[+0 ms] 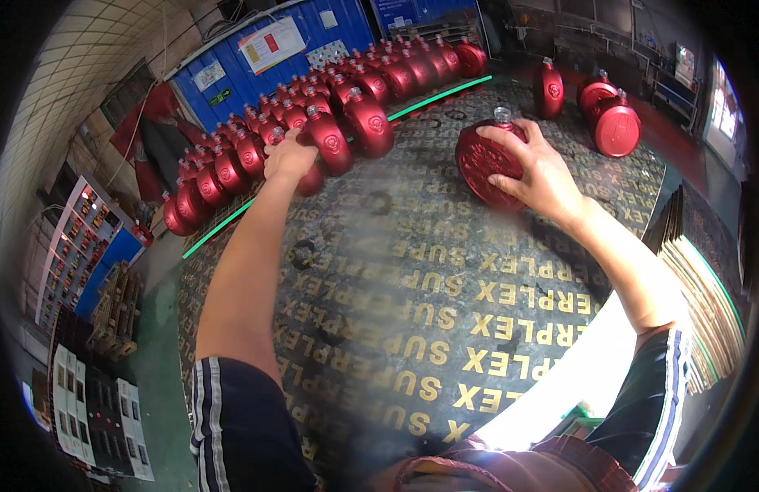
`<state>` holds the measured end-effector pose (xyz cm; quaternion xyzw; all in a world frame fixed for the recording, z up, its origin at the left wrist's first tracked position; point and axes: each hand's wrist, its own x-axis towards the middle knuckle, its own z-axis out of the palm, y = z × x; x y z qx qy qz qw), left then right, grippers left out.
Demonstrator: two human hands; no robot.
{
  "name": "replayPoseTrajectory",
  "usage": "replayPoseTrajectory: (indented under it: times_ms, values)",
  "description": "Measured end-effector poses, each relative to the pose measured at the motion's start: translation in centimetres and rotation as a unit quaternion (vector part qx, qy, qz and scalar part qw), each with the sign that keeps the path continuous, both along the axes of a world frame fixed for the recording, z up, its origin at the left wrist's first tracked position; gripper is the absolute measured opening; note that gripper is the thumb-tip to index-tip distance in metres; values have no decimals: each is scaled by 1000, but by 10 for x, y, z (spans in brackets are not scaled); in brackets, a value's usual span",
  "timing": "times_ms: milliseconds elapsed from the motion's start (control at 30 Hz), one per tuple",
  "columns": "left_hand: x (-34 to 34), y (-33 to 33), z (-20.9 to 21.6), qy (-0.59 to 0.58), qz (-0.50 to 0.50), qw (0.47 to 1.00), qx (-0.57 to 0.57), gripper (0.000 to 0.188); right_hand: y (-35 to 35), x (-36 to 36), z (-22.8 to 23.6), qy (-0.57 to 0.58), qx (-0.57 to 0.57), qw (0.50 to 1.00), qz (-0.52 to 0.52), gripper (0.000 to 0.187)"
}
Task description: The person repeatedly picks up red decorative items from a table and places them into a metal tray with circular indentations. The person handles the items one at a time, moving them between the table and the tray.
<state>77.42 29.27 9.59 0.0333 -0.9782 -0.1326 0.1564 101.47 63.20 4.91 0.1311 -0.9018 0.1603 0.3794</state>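
Note:
My right hand (pixel 551 174) grips a red disc-shaped bottle (pixel 482 164) with a clear stopper, thumb and fingers around its upper right side. This bottle stands apart from the others, tilted, over the dark printed board. On the left, my left hand (pixel 289 157) reaches to the front edge of a crowd of similar bottles. Its curled fingers are closed at the top of a red bottle (pixel 311 180), which my hand partly hides. Just right of those fingers stands another red bottle (pixel 327 143), and a further red bottle (pixel 369 125) is beside it.
Several rows of red bottles (pixel 396 75) fill the far left, along a green strip (pixel 437 99). A single bottle (pixel 548 90) and a pair, the nearer bottle (pixel 617 129) in front, stand far right. Stacked boards (pixel 703 303) lie right of the dark board (pixel 379 328).

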Motion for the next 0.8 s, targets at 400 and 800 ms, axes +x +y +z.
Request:
replayPoseTrajectory:
  times_ms: [400, 800]
  values:
    - [21, -64, -22, 102, -101, 971, 192, 67, -5, 13, -28, 98, -47, 994, -8, 65]
    - [258, -119, 10, -28, -552, 728, 405, 63, -77, 242, -41, 201, -323, 919, -102, 67]
